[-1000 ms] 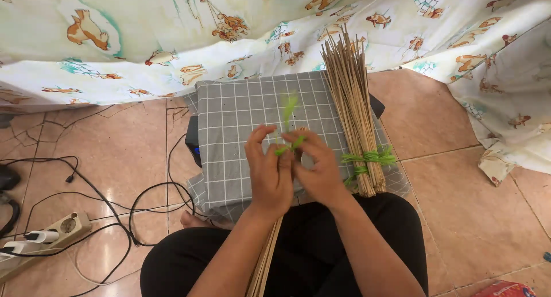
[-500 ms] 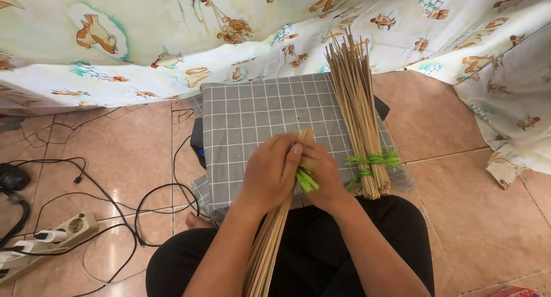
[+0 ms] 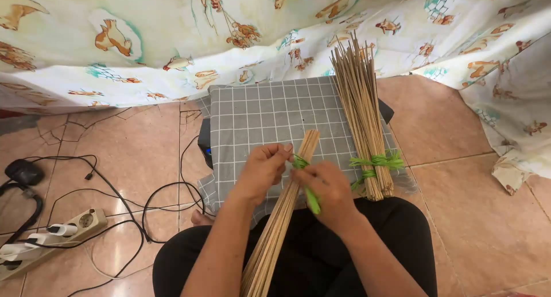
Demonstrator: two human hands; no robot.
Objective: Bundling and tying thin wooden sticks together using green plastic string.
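A bundle of thin tan sticks [image 3: 281,216] runs from my lap up over a grey checked cloth [image 3: 258,110]. My left hand [image 3: 261,171] grips the bundle near its upper end. A green strip [image 3: 310,196] is looped around the sticks there, and my right hand [image 3: 327,188] pinches it, with one end hanging down below the fingers. Both hands touch each other over the bundle.
A second stick bundle [image 3: 361,113] tied with green strips [image 3: 376,161] lies on the cloth's right side. Patterned fabric [image 3: 229,39] hangs across the back and right. Black cables [image 3: 115,205] and a power strip [image 3: 51,237] lie on the tiled floor at left.
The stick bundle has swung up between my hands onto the cloth. The green strip, first held up loose, is now wrapped round the sticks and pulled down by my right hand.
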